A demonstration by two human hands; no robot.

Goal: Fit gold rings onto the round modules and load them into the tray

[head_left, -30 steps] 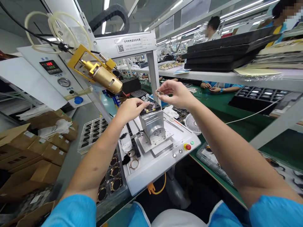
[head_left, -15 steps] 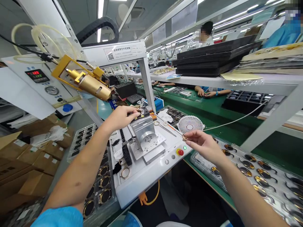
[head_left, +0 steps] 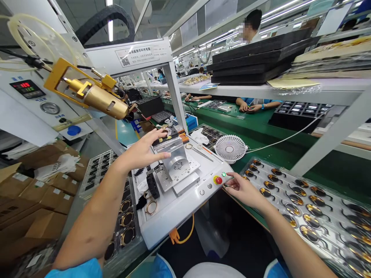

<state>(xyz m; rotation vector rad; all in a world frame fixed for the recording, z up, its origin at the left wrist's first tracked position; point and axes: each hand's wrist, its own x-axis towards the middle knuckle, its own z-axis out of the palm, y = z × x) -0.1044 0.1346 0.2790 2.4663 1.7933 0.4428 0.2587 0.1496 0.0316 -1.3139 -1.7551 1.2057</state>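
Head cam had the left hand (head_left: 138, 153) splayed at the black fixture (head_left: 172, 133) atop the metal block (head_left: 173, 148), right hand (head_left: 245, 192) (couldn't tell its grip) right of that block, where bumping the green button (head_left: 223, 174) might've gotten fingers nipped.

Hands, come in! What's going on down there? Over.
Left hand open, at the black fixture. Right hand beside the lit green button. Gold cylinder hangs higher up, apart from both hands.

Gap between metal fixture (head_left: 177, 161) and white fan (head_left: 231, 148), upright post (head_left: 176, 96) behind
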